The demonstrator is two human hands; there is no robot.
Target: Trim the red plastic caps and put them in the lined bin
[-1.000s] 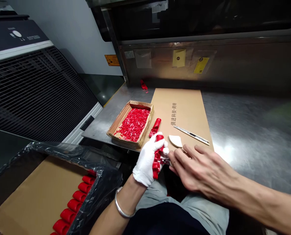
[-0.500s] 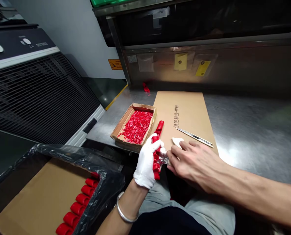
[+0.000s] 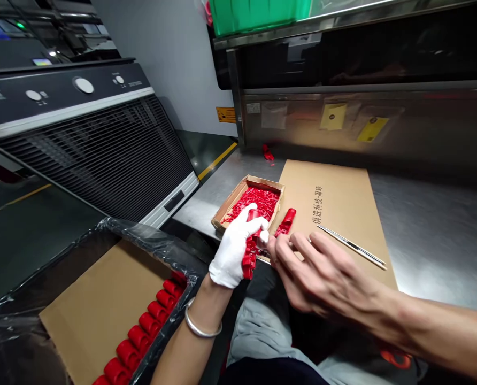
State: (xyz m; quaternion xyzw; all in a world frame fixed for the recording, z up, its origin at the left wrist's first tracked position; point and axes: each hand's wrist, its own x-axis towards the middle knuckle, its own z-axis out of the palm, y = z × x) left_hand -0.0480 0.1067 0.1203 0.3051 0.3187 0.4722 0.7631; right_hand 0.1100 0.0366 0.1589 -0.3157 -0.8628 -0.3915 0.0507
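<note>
My left hand [image 3: 233, 243], in a white glove, is closed around a red plastic part [image 3: 249, 258] above the table's front edge. Close beside it, my bare right hand [image 3: 318, 267] has its fingers curled, the thumb and index tips near the part. Whatever those fingertips grip is hidden from view. Another red part [image 3: 286, 222] lies just beyond my hands, on the cardboard sheet [image 3: 338, 187]. To the right of it on the sheet rests a thin, pen-like metal tool [image 3: 353, 246].
Behind my left hand stands a shallow cardboard box [image 3: 218, 216] of red scraps. At lower left, a bin lined with black plastic [image 3: 142, 235] holds several red parts [image 3: 148, 323] in a row. A small red piece [image 3: 268, 152] lies at the table's back.
The view has swung left, so the scene sits farther right. My left hand with the red part has shifted toward the scrap box, and the part beyond it now shows separately on the sheet.
</note>
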